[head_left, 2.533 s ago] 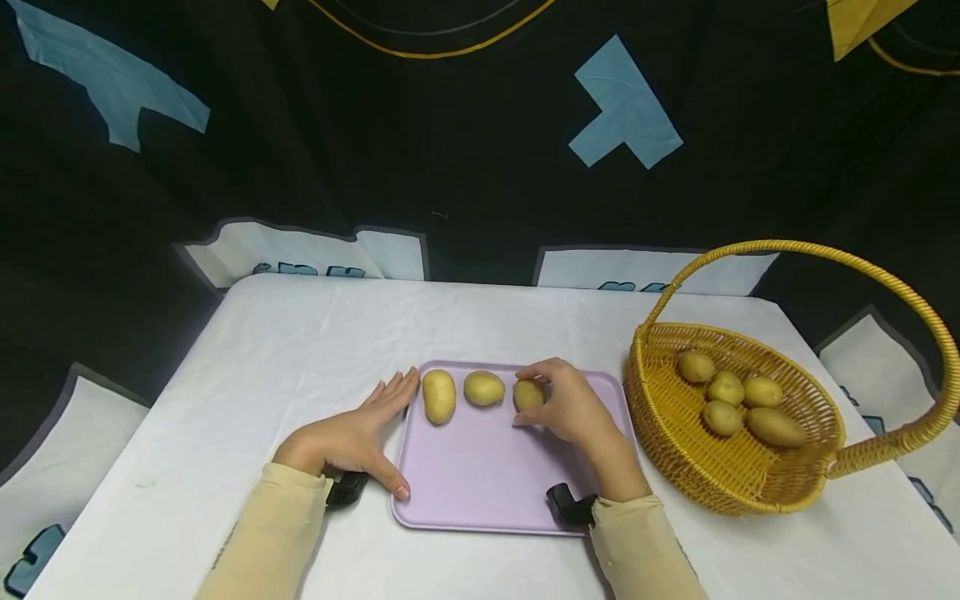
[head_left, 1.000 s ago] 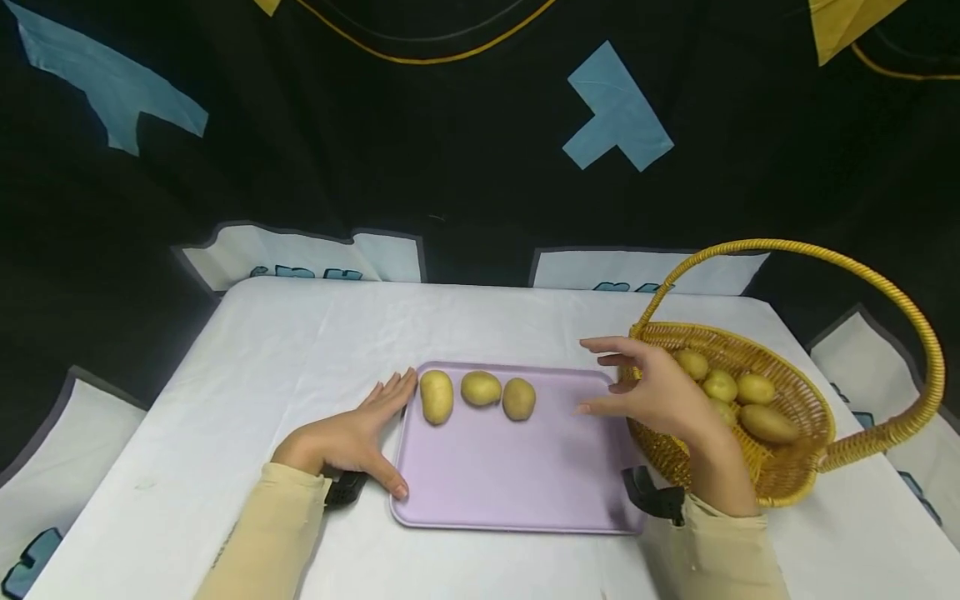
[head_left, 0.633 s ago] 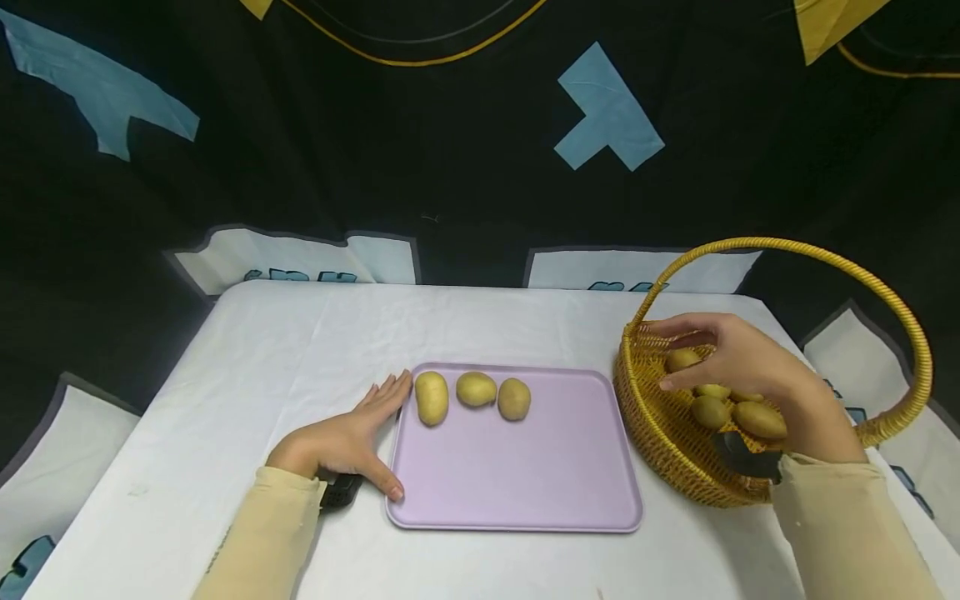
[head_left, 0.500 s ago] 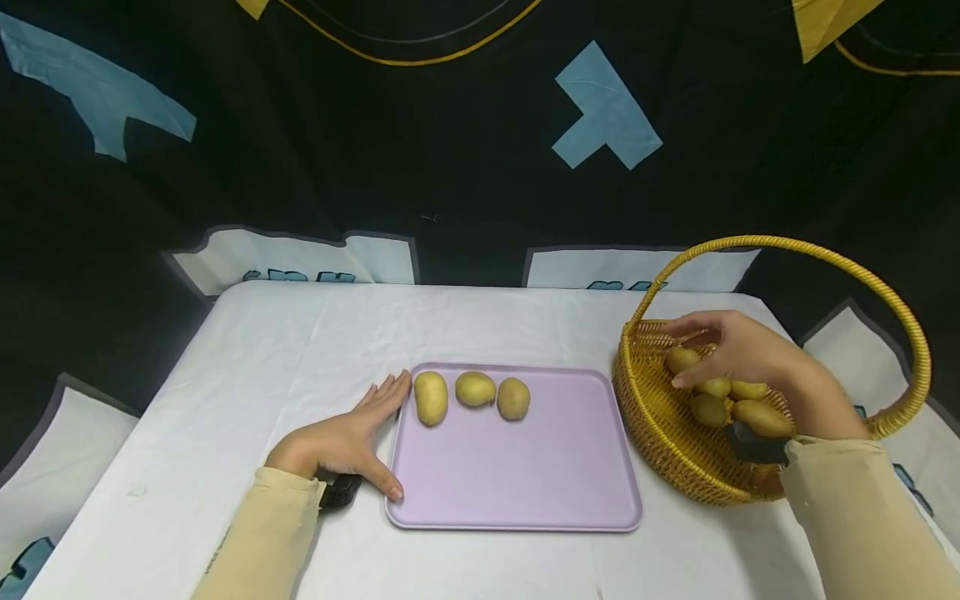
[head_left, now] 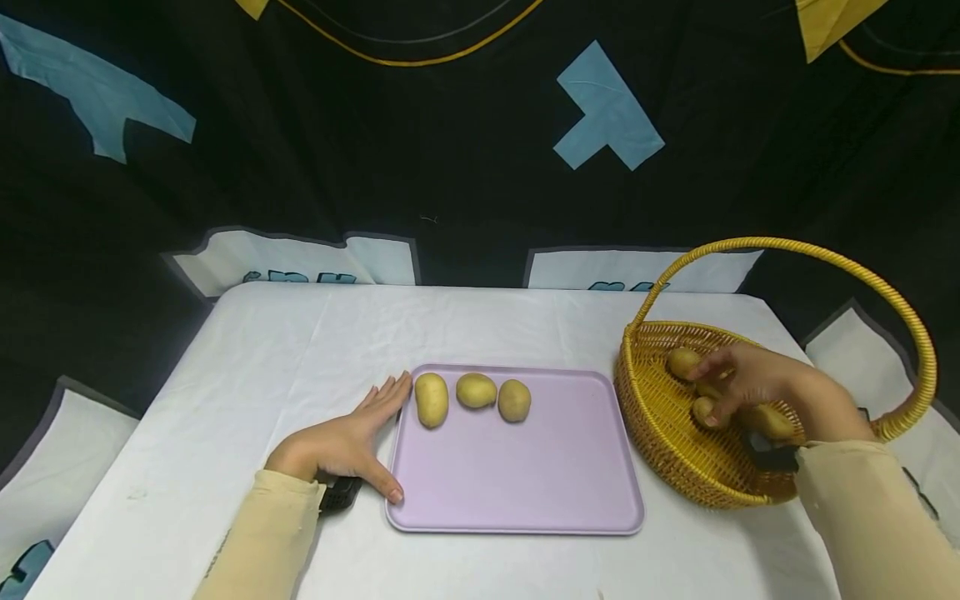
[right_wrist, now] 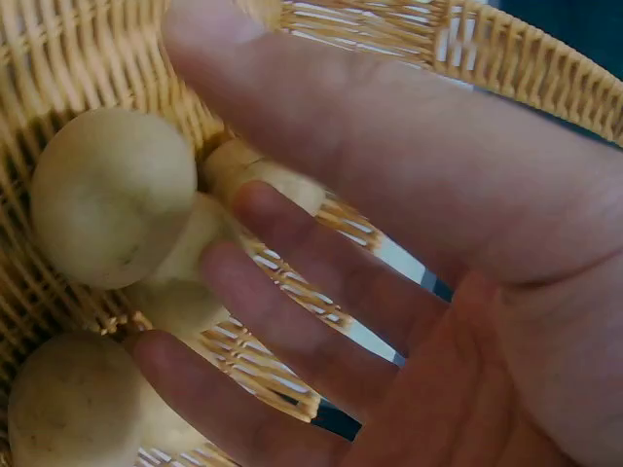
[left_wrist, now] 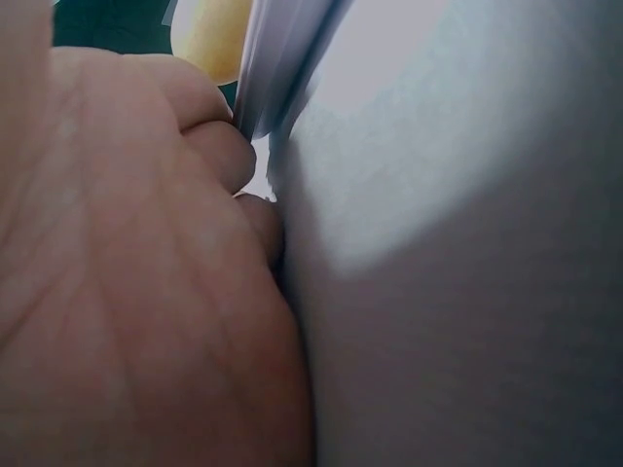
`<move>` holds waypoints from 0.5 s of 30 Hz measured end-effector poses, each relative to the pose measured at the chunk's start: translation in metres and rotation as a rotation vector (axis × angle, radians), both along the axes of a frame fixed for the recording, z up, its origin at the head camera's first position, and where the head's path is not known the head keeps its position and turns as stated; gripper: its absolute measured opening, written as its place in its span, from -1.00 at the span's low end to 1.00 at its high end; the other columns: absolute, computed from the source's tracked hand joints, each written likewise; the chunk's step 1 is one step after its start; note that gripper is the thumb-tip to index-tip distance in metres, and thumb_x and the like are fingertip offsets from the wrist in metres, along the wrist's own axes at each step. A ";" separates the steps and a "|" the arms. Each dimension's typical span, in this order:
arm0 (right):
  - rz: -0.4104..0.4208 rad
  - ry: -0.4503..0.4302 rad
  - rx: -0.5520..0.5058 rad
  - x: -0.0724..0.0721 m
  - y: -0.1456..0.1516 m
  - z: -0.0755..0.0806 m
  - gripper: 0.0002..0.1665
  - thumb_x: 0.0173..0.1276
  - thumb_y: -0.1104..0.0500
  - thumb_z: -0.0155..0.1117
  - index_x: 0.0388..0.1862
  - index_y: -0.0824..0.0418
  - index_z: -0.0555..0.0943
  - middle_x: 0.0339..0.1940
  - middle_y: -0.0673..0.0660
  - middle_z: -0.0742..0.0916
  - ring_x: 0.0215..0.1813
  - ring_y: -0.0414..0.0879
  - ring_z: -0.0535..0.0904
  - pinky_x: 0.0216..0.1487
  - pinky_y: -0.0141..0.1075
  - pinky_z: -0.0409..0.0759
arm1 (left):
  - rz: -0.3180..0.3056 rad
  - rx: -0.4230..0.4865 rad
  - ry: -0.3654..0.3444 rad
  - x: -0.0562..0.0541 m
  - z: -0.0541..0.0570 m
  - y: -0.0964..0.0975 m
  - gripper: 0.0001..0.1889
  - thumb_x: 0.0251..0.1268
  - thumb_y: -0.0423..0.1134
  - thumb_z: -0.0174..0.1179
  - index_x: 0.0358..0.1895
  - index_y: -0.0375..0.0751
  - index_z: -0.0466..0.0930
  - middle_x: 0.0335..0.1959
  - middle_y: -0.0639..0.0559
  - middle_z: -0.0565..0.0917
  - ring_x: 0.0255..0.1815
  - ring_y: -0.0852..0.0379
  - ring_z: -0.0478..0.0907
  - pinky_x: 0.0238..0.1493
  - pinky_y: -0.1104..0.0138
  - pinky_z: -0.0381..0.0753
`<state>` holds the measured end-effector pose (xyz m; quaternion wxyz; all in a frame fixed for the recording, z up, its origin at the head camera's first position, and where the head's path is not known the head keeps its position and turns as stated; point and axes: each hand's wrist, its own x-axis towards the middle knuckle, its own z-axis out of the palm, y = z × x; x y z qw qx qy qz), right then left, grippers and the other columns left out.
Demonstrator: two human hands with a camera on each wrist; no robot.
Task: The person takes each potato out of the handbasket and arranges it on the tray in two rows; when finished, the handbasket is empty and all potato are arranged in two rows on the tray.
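My left hand (head_left: 341,442) lies with fingers spread against the left edge of a lilac tray (head_left: 517,475), the thumb on its near corner. Three potatoes form a row along the tray's far side: a long one (head_left: 431,400), an oval one (head_left: 476,390) and a browner one (head_left: 513,401). Down in the wicker basket (head_left: 663,454) on the right is my right hand (head_left: 780,387), over several potatoes. In the right wrist view its thumb and fingers are apart around a round potato (right_wrist: 112,199), with no grip visible. The hand partly covers the other potatoes.
The basket's tall arched handle (head_left: 795,244) rises over the right forearm. A white cloth (head_left: 337,333) covers the table. Behind hangs a black curtain (head_left: 375,150) with blue and yellow shapes.
My right hand left the browner potato on the tray, moved right over the basket rim and lowered among the potatoes there. The left hand has stayed at the tray's edge.
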<state>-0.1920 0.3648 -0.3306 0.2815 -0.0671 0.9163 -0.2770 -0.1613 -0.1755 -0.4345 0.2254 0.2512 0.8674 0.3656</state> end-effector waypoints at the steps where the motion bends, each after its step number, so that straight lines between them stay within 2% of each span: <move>1: 0.008 0.004 0.005 0.001 0.000 -0.001 -0.19 -0.08 0.24 0.71 0.18 0.45 0.58 0.16 0.38 0.58 0.15 0.25 0.46 0.21 0.16 0.50 | 0.000 0.000 0.001 0.000 0.000 0.000 0.62 -0.46 0.10 0.72 0.63 -0.24 -0.35 0.64 -0.22 -0.37 0.57 -0.34 -0.51 0.49 -0.23 -0.38; 5: 0.042 0.009 0.020 0.003 -0.001 -0.008 -0.27 -0.11 0.29 0.70 0.10 0.43 0.63 0.11 0.37 0.60 0.11 0.22 0.48 0.19 0.15 0.52 | 0.001 0.000 -0.004 0.001 0.001 -0.001 0.62 -0.46 0.09 0.72 0.63 -0.24 -0.35 0.64 -0.22 -0.37 0.57 -0.34 -0.51 0.48 -0.23 -0.38; 9: 0.039 -0.015 0.023 0.005 -0.005 -0.016 -0.34 -0.13 0.36 0.68 0.03 0.40 0.65 0.03 0.31 0.63 0.02 0.13 0.48 0.04 -0.05 0.62 | 0.001 -0.002 -0.006 0.001 0.001 -0.001 0.62 -0.46 0.09 0.72 0.63 -0.24 -0.35 0.64 -0.22 -0.38 0.57 -0.34 -0.51 0.48 -0.23 -0.39; 12: 0.035 0.008 0.032 0.006 -0.005 -0.023 -0.39 -0.14 0.37 0.68 -0.02 0.37 0.66 -0.02 0.27 0.64 -0.04 0.09 0.48 -0.03 -0.13 0.60 | -0.001 -0.003 -0.002 0.001 0.000 -0.001 0.62 -0.45 0.10 0.71 0.63 -0.23 -0.36 0.64 -0.22 -0.38 0.57 -0.35 -0.51 0.48 -0.24 -0.38; 15: 0.053 0.052 0.056 0.007 -0.002 -0.028 -0.41 -0.12 0.33 0.69 -0.03 0.33 0.68 -0.03 0.25 0.65 -0.04 0.08 0.48 -0.01 -0.11 0.56 | -0.002 -0.001 -0.001 0.000 0.000 0.000 0.61 -0.44 0.10 0.71 0.64 -0.22 -0.36 0.64 -0.21 -0.38 0.57 -0.34 -0.51 0.48 -0.24 -0.38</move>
